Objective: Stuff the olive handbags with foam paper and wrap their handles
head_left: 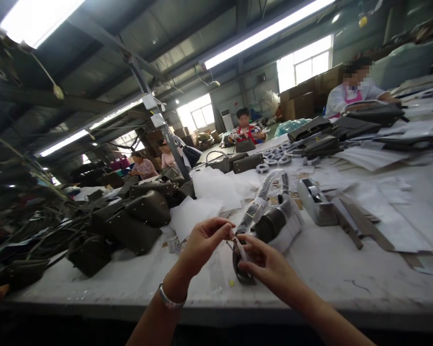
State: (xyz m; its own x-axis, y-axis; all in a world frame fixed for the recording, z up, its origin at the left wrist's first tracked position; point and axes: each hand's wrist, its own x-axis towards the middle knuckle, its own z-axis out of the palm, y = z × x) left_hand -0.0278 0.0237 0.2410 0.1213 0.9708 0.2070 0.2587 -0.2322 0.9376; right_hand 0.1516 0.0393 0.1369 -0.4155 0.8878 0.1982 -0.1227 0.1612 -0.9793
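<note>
My left hand (208, 240), with a bracelet on its wrist, pinches the upper end of a thin pale strip (241, 251). The fingers of my right hand (269, 262) close on the lower part of that strip; its exact kind is too small to make out. Just behind my hands lies a dark handbag (272, 223), partly wrapped in white tissue, its raised handle (262, 194) covered in clear film. A dark curved strap piece (242, 276) shows below my fingers, partly hidden by them.
A tape dispenser (319, 206) stands right of the bag. Dark bags (140, 221) pile up at left, beside white paper sheets (216, 190). Grey rolls (274, 157), cardboard strips (364, 223) and more sheets cover the table (310, 278). Several people sit around it.
</note>
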